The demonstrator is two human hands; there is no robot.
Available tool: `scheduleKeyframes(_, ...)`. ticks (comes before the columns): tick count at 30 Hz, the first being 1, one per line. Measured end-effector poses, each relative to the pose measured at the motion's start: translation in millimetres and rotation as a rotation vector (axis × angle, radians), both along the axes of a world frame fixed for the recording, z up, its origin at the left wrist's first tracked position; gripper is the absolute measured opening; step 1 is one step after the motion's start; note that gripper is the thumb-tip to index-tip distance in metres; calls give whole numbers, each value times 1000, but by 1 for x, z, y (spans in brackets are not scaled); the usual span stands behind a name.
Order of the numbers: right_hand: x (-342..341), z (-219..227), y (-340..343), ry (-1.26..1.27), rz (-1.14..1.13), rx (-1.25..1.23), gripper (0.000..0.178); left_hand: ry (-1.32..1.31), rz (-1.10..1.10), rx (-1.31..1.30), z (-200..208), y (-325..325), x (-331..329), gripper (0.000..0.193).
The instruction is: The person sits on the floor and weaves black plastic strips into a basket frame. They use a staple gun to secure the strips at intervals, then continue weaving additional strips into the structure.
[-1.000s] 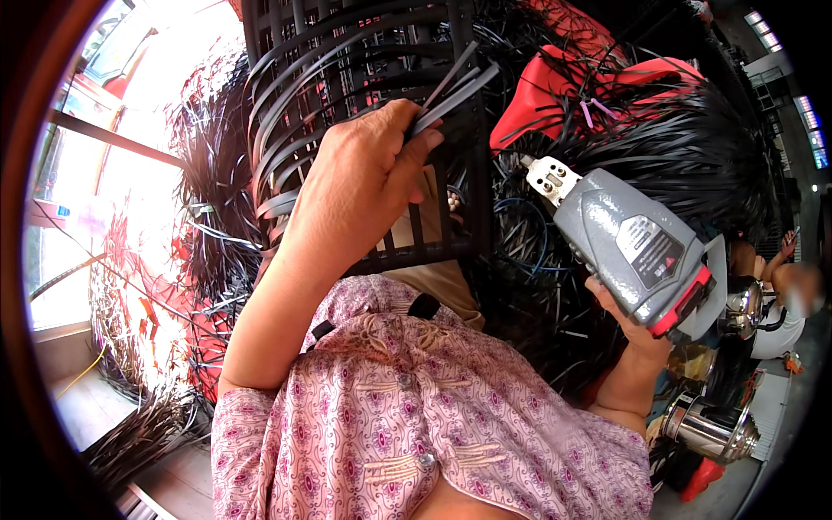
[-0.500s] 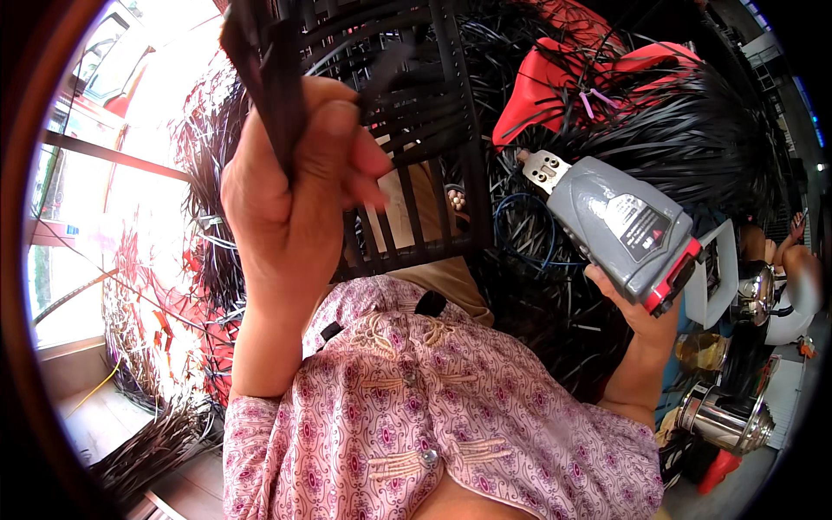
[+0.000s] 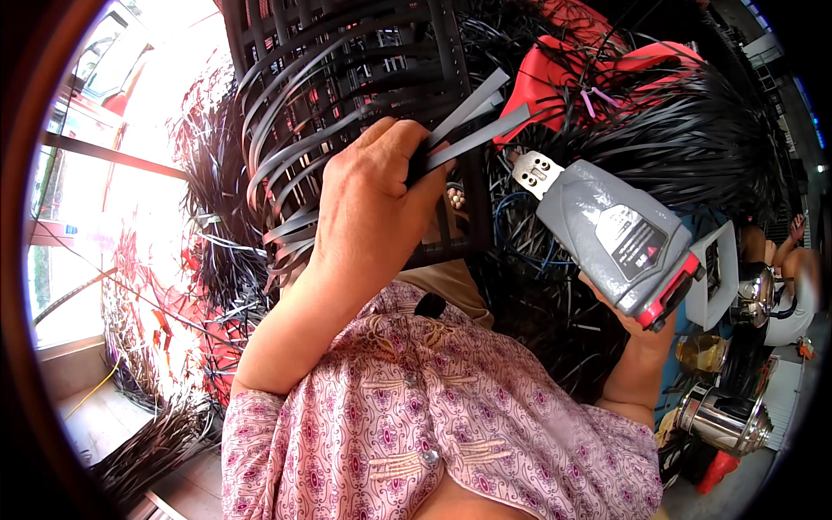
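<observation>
My left hand is closed on a bundle of flat dark plastic strips, whose cut ends stick out to the right. From the bundle, several strips loop in wide curves to the left over a black lattice frame standing in front of my lap. My right hand grips a grey-and-red cordless power tool from below, its fingers mostly hidden behind the body. The tool's perforated metal nose points up and left, apart from the strips and frame.
Loose black strips heap up at the far right, over a red plastic piece. More strips pile at the left. Beyond my right arm stand a steel pot and a white-framed item. Another person's arm shows at the right edge.
My left hand has moved right and down across the frame, bringing the strips round so their ends point right. My right hand and the tool have shifted only slightly.
</observation>
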State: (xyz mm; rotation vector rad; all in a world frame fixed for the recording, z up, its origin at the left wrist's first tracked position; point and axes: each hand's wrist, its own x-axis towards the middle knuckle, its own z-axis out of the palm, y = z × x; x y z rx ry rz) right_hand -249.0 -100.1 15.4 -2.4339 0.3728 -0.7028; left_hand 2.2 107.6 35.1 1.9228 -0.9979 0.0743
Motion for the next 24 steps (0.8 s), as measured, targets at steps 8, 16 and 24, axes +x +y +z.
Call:
scheduleKeyframes(8, 32, 15, 7, 118, -24, 779, 40, -76, 30, 1, -3, -3, -2, 16)
scheduleKeyframes(16, 67, 71, 51, 113, -243, 1425, 38, -49, -9, 22, -5, 1, 2, 28)
scheduleKeyframes(24, 79, 96, 82, 31, -267, 1135, 43, -41, -25, 25, -7, 1, 4, 28)
